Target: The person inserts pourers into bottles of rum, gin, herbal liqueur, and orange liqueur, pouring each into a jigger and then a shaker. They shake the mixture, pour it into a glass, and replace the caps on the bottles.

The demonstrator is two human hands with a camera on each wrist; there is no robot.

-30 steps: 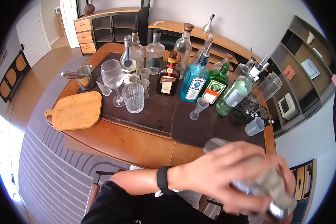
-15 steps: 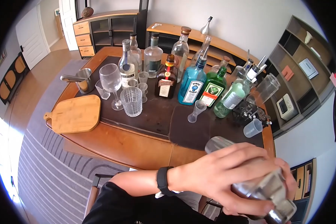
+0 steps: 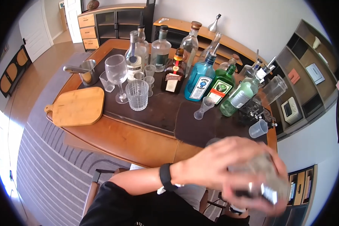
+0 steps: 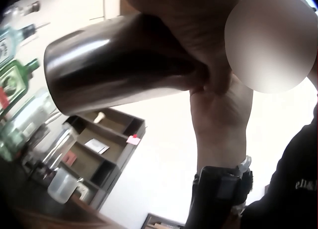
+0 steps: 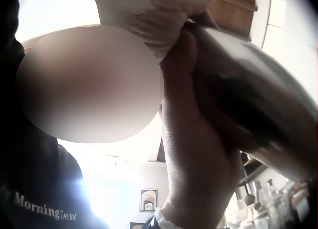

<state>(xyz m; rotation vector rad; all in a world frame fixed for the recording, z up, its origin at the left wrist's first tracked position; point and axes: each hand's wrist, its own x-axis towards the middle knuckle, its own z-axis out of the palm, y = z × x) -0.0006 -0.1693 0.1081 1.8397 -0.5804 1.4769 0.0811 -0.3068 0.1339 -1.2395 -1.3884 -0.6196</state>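
Observation:
Both hands hold a silver metal cocktail shaker [image 3: 258, 165] at the lower right of the head view, in front of the table edge. My left hand [image 3: 218, 162], black band at its wrist, wraps over the shaker from above. My right hand [image 3: 260, 205] grips its near end and is blurred and partly covered. In the left wrist view the shaker's smooth body [image 4: 114, 65] points left, tilted, with a palm against its other end. Bare forearms cross close behind the shaker in the right wrist view.
Several liquor bottles [image 3: 199, 81] line the table's back. Nearer stand a jigger [image 3: 204, 108], a cut-glass tumbler [image 3: 137, 96], a wine glass [image 3: 116, 71] and a plastic measuring cup [image 3: 258, 129]. A wooden board [image 3: 79, 107] lies left, by a metal cup [image 3: 88, 71] holding tools.
Both hands have kept hold of the shaker and moved it a little left and turned it; its far end is now mostly behind the left hand. Motion blur shows. The table things stay put.

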